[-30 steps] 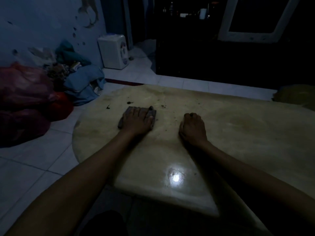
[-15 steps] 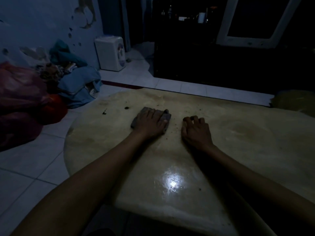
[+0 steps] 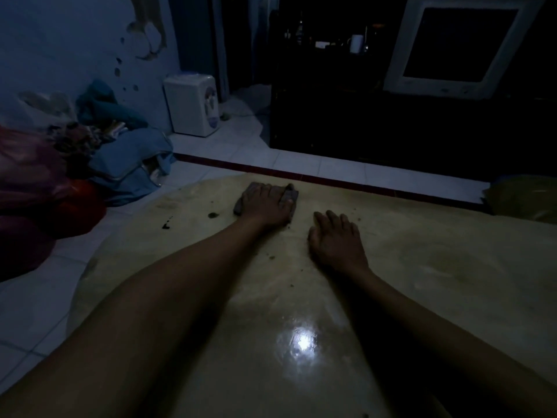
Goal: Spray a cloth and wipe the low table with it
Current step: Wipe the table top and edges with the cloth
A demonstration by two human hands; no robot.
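Cloth point(image 3: 290, 195) lies flat on the surface point(image 3: 422, 267) under the left hand's point(image 3: 266, 203) straight fingers; right hand point(image 3: 336, 239) rests flat, released.

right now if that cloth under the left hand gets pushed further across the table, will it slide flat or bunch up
The cloth looks soft and folded, so it is probably floppy and would likely bunch if pushed by one edge. With the left hand pressing flat on it, it should slide as one pad. The table looks glossy, so it probably glides easily.
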